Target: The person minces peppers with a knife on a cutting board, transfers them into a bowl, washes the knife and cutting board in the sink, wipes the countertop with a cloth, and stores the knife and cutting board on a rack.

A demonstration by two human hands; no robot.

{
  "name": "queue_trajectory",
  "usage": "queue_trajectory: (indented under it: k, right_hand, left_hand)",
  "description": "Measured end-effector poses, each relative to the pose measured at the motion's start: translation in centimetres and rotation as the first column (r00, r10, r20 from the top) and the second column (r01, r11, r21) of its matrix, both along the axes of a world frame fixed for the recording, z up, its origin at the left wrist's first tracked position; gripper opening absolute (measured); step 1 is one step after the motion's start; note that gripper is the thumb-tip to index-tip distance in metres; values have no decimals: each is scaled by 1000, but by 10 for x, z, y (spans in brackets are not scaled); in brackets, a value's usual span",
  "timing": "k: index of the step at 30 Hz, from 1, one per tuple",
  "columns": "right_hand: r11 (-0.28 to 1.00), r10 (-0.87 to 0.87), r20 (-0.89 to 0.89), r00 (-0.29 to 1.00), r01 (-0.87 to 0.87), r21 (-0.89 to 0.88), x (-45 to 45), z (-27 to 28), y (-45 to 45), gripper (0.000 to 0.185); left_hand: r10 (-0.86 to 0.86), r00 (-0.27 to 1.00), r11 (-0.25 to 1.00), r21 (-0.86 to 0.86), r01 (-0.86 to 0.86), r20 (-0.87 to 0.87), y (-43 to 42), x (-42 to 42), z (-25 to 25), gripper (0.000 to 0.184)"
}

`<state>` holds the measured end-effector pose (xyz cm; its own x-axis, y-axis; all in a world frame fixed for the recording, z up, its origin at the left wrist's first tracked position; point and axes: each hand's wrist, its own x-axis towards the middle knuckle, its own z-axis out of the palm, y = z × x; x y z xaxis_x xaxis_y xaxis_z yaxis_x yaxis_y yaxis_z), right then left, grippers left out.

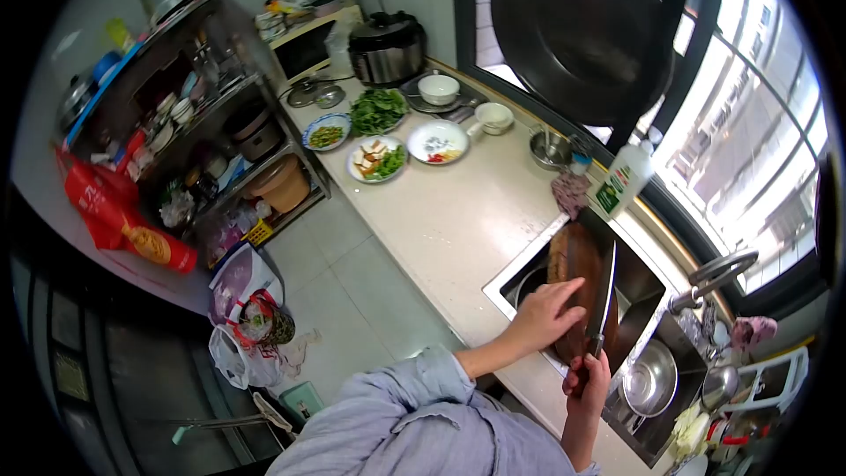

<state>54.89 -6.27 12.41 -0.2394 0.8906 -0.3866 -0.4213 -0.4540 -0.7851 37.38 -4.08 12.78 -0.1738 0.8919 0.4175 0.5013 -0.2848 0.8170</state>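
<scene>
A knife [608, 286] points away from me over the sink, its blade seen nearly edge-on. My right hand [589, 379] is closed around its dark handle. My left hand [548, 313] lies over a brown wooden cutting board [584, 256], fingers stretched out toward the blade. Whether its fingertips touch the board or the blade, I cannot tell. The board rests in or across the left basin of the sink [648, 278]. Part of a round metal vessel shows under the board at its left side.
Right of the board, a metal pot [650, 379] sits in the second basin below the faucet [714, 278]. A white bottle [624, 178] and a cloth [571, 192] stand behind the sink. Plates of cut food [377, 159], greens [379, 111] and a pressure cooker [386, 48] occupy the far counter [423, 220].
</scene>
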Motion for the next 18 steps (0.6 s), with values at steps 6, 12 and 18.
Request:
queue_trajectory:
  k: [6,12,18]
  right_hand:
    - [980,-40,-311,949,-23,-196,-8,-6,-2,29]
    - [991,-99,-596,797,25,-131,-61,-4,5,31]
    - [976,-217,-759,614,127,-176,-80,30,27,30]
  left_hand:
    - [421,846,893,-313,-323,327,-100,-152,-70,43]
    - [825,531,564,-365,-741,194,-265,-294,-144,35]
    - [839,209,452,-429,-782,502,-340,-332,-150,30]
